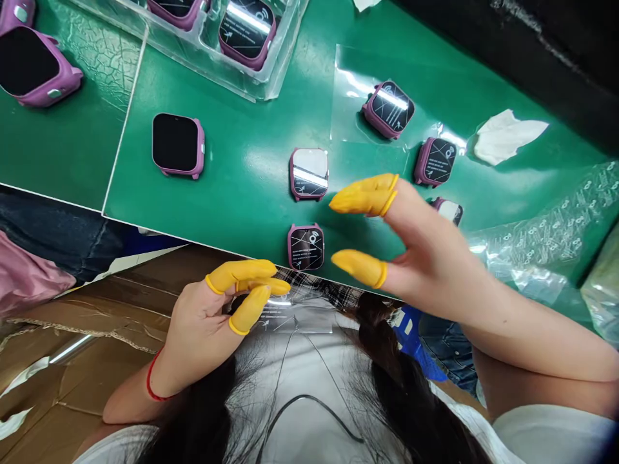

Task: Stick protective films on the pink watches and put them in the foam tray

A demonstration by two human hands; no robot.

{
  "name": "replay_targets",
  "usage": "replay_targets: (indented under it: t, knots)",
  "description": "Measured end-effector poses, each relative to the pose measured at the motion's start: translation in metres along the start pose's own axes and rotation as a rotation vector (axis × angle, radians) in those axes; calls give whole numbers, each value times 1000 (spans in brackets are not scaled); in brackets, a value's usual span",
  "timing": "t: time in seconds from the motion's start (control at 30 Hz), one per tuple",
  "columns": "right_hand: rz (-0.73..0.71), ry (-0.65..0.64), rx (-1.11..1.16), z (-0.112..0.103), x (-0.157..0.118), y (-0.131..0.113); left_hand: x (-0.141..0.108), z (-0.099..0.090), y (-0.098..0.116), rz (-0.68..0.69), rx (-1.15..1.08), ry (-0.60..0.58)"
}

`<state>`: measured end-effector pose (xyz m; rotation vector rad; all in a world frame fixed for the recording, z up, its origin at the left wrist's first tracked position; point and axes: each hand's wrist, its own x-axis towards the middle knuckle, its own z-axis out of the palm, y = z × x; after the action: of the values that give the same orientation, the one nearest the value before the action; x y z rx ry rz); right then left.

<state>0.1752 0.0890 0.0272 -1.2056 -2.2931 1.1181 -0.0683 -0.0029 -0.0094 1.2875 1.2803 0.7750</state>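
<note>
My left hand (217,309), yellow covers on its fingertips, is below the table's front edge. It pinches a clear printed screen film (309,320), which hangs over my lap. My right hand (411,245), also in yellow fingertip covers, is over the table with thumb and fingers apart, holding nothing. Left of its fingertips lie two purple smartwatch bodies without straps: one watch (306,248) at the edge with white print on its screen, and another watch (309,174) behind it with a bright reflection. Further left lies a watch (177,145) with a plain black screen.
A clear plastic tray (264,87) with purple watches stands at the back. To the right lie a watch (389,109) on a clear sheet, another watch (435,161), a partly hidden watch (449,210), white crumpled paper (507,136) and a strip of printed films (556,225). More watches (36,67) lie far left.
</note>
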Motion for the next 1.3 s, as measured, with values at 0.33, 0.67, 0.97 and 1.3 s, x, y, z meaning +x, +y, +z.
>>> replay_targets:
  t: [0.33, 0.67, 0.97, 1.3]
  knots:
    - [-232, 48, -560, 31, -2, 9, 5, -35, 25, -249, -60, 323]
    - [-47, 183, -829, -21, -30, 32, 96, -111, 53, -221, 781, -185]
    - [-218, 78, -671, 17, 51, 8, 104, -90, 75, -222, 1061, -237]
    - [-187, 230, -781, 8, 10, 44, 78, -5, 77, 131, 1229, -411]
